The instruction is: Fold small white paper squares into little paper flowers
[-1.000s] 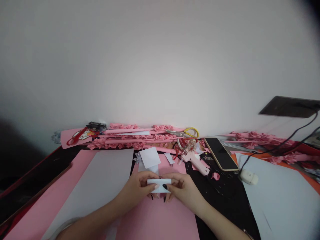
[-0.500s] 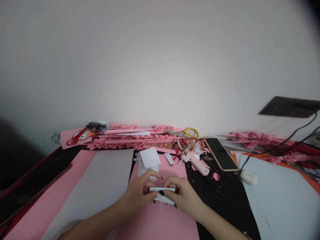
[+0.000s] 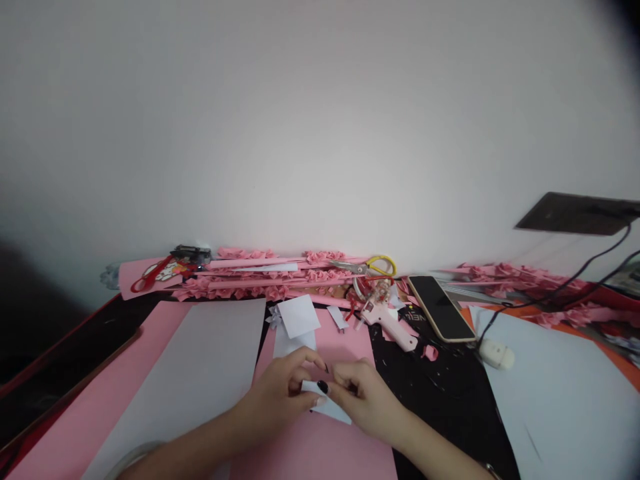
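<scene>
Both hands pinch a small piece of white paper (image 3: 333, 408) above a pink paper sheet (image 3: 320, 450). My left hand (image 3: 283, 387) grips its left end between thumb and fingers. From the right, my right hand (image 3: 367, 400) closes on its upper edge, the dark-nailed thumb pressed close to the left thumb. Part of the paper is hidden behind the fingers. Just beyond the hands, white paper squares (image 3: 299, 316) lie on the pink sheet beside a small white strip (image 3: 337, 317).
A pink glue gun (image 3: 393, 327), a phone (image 3: 443, 308) and yellow-handled scissors (image 3: 367, 267) lie behind on the right. Pink paper flower stems (image 3: 260, 283) line the wall. White sheets lie left and right, and a white plug-like device (image 3: 496, 355) trails a dark cable.
The paper's rolled-looking upper edge was level between both hands; now the paper slants down to the right. My right hand has shifted slightly right and its fingers have curled closer.
</scene>
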{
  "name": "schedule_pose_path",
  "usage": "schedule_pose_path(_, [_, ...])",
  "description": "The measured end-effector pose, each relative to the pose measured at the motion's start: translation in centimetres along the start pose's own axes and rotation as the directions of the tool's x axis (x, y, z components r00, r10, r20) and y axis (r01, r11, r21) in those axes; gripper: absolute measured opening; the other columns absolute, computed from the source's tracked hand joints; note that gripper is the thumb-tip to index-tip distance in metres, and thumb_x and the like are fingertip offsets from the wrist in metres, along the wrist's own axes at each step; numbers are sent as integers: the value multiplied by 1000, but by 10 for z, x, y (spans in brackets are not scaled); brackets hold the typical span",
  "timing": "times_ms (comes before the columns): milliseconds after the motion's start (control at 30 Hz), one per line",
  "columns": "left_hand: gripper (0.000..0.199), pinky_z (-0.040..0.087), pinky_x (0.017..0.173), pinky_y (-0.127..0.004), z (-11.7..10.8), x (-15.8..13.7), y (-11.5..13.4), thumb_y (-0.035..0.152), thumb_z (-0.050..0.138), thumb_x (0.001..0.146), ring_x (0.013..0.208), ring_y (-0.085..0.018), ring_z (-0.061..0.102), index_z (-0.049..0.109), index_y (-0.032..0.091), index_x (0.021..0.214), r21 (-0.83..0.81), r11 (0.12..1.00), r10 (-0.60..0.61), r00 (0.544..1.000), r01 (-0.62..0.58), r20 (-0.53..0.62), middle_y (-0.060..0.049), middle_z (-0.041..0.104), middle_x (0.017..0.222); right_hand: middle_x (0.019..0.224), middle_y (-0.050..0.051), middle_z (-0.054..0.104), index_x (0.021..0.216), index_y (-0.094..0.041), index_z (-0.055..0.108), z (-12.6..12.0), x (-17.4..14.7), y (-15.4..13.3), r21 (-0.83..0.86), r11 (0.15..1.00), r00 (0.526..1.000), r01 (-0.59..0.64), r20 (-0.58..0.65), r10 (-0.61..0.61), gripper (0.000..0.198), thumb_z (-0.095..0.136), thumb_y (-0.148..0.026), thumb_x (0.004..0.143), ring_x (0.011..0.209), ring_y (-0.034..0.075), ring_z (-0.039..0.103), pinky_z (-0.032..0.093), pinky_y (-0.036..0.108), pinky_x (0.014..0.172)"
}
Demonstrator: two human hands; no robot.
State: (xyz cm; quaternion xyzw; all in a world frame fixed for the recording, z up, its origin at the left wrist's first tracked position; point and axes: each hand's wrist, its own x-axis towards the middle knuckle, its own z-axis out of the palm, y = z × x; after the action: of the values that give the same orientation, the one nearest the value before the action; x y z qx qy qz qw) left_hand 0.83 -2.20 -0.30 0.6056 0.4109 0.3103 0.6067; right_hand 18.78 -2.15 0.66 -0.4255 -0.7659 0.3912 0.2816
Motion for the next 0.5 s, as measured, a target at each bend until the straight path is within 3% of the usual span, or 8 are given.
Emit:
schedule_pose_path(133, [23,35,51,-21,-2,2,-2,16,61,65,55,-13,53,55,22,87,-63,998,-14,1000,13,-13,4,56,64,47,-8,19,47,-19,24,0,1,4,47,997,998,-60,-11,61,47,51,-36,82,45,6,19,14,21,41])
schedule_pose_path(367, [25,37,53,-21,-10,6,3,12,58,69,57,-11,54,49,20,90,-106,994,-13,1000,15,23,3,59,64,47,-8,19,48,-19,22,-5,4,9,118,991,997,-57,-54,64,47,46,-38,85,45,6,18,14,21,42])
schedule_pose_path(500, [22,39,55,-21,-13,8,3,11,57,70,58,-11,54,49,18,89,-113,994,8,1000,-8,-1,3,58,64,50,-8,23,51,-19,25,-8,4,8,128,990,976,-60,-198,85,44,54,-36,80,47,7,21,17,20,43])
